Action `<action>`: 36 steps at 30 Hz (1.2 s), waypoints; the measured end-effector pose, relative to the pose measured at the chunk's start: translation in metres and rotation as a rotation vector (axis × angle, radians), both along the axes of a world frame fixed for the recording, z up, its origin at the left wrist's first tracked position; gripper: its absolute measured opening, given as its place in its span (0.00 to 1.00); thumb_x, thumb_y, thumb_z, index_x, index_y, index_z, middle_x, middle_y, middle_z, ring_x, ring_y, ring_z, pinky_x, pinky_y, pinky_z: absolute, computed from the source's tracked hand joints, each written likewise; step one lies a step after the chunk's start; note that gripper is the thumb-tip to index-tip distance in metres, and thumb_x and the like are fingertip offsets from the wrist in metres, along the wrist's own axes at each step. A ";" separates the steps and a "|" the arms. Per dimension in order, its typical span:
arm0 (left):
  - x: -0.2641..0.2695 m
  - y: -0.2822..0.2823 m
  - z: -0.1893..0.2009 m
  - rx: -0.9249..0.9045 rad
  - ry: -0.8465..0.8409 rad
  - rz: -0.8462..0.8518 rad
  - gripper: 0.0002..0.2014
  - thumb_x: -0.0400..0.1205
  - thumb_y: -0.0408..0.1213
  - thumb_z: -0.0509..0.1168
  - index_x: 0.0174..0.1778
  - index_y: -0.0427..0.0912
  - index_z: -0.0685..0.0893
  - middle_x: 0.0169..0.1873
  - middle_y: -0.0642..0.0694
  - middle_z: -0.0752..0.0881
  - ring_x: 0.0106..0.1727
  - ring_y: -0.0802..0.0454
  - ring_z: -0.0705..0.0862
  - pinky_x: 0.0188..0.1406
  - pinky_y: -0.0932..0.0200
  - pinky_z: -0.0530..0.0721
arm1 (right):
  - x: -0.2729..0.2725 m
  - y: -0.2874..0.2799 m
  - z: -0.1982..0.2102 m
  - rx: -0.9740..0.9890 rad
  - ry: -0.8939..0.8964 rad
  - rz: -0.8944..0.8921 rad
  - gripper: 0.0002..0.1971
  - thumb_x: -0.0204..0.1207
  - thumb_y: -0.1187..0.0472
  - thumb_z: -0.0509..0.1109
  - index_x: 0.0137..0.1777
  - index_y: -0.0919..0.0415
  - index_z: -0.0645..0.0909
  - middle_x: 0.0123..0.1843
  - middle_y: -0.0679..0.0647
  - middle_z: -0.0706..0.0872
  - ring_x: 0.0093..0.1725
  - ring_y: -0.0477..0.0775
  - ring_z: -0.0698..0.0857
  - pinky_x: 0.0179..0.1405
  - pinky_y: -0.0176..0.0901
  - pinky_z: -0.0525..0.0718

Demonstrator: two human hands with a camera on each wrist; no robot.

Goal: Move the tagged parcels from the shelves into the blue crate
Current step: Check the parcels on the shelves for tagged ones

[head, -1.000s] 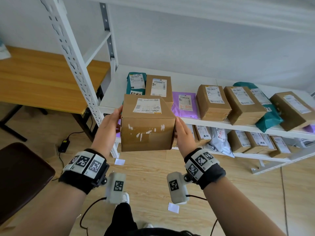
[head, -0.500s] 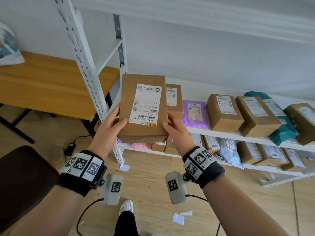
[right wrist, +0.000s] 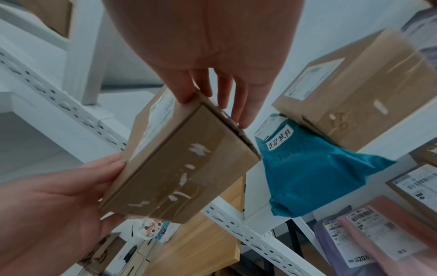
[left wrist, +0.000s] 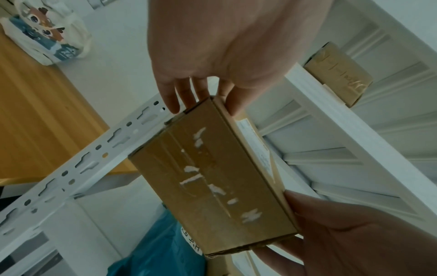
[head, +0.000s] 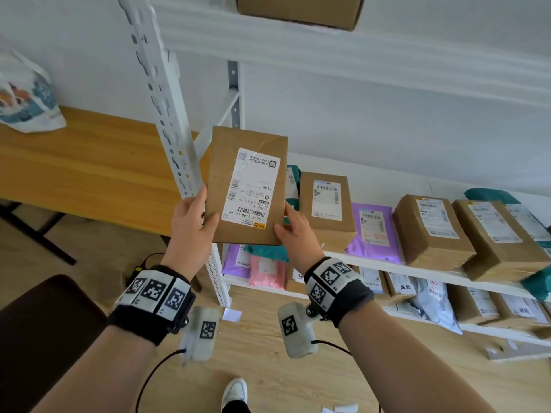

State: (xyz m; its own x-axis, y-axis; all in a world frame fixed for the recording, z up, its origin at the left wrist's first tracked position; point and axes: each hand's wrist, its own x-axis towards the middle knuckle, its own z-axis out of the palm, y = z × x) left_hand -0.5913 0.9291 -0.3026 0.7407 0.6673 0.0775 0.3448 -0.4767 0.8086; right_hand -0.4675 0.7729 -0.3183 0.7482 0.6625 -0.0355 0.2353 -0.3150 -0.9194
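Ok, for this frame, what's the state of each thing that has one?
Brown cardboard box with white label: off the shelf, held up, label facing camera.
Left hand: grips the box's left edge.
Right hand: grips its right edge.
Teal plastic mailer: on the shelf, overhanging its edge.

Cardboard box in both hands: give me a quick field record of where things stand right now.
held item: cardboard box, off the shelf, label facing the head camera
left hand: grips the box's left edge
right hand: grips the box's right edge
fingers: wrapped behind the box
middle shelf: brown boxes, purple mailer, teal bag remain
blue crate: not in view
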 end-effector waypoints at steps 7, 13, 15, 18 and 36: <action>0.021 0.030 -0.008 0.068 0.070 -0.046 0.38 0.83 0.38 0.66 0.85 0.53 0.52 0.78 0.41 0.66 0.78 0.42 0.64 0.78 0.42 0.65 | 0.028 0.043 -0.011 0.002 0.071 -0.019 0.22 0.84 0.71 0.57 0.76 0.58 0.70 0.62 0.48 0.76 0.59 0.43 0.76 0.46 0.12 0.72; 0.039 0.041 -0.011 0.279 0.207 -0.127 0.34 0.80 0.42 0.70 0.81 0.57 0.64 0.82 0.40 0.58 0.81 0.39 0.55 0.78 0.44 0.60 | 0.051 0.071 -0.027 -0.051 0.110 -0.054 0.20 0.85 0.69 0.56 0.76 0.61 0.70 0.67 0.52 0.80 0.64 0.47 0.78 0.66 0.37 0.74; 0.046 0.043 -0.016 0.347 0.269 -0.150 0.32 0.81 0.42 0.70 0.81 0.54 0.67 0.83 0.41 0.54 0.82 0.38 0.54 0.79 0.44 0.61 | 0.057 0.078 -0.033 -0.085 0.118 -0.067 0.19 0.85 0.68 0.56 0.76 0.61 0.69 0.68 0.54 0.80 0.66 0.51 0.78 0.67 0.38 0.74; 0.056 0.046 -0.025 0.412 0.347 -0.194 0.32 0.82 0.39 0.68 0.82 0.50 0.64 0.84 0.41 0.45 0.83 0.38 0.52 0.78 0.45 0.63 | 0.064 0.084 -0.043 -0.130 0.123 -0.070 0.18 0.86 0.68 0.56 0.75 0.62 0.70 0.68 0.55 0.80 0.66 0.54 0.79 0.68 0.43 0.76; 0.083 0.072 -0.059 0.601 0.695 -0.353 0.30 0.81 0.25 0.63 0.77 0.42 0.60 0.83 0.39 0.54 0.81 0.38 0.61 0.65 0.49 0.82 | 0.072 0.114 -0.081 -0.420 0.047 -0.062 0.16 0.86 0.61 0.57 0.72 0.62 0.70 0.67 0.58 0.81 0.64 0.59 0.81 0.67 0.54 0.78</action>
